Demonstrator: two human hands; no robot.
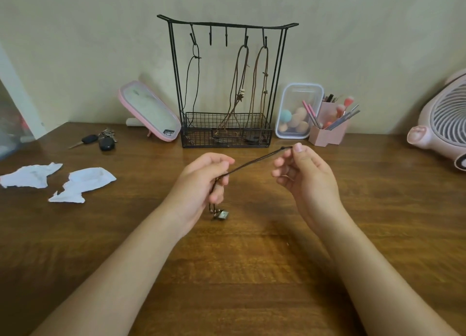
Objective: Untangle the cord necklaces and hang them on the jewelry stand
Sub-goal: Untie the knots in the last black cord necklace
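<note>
Wooden table (239, 272): brown, fills the lower two thirds of the frame.
Jewelry stand (199, 131): black wire, upper centre against the wall, with a row of hooks over a mesh basket.
Hung necklaces (242, 91): three cords on the stand's hooks, one on the left and two on the right, with their lower ends in the basket.
Fan (443, 124): pale pink, cut off by the right edge.
Left hand (201, 182): centre frame, fingers curled round the cord.
Right hand (307, 177): right of centre; thumb and forefinger pinch the cord's far end, the other fingers loosely bent.
Mirror (148, 111): pink-framed, tilted, just left of the stand.
Paper scraps (83, 184): white, torn, at mid left.
Keys (100, 140): left of the mirror.
Cord necklace (254, 163): dark, stretched taut between the two hands, in front of the stand.
Pendant (221, 214): hangs below the left hand.
</note>
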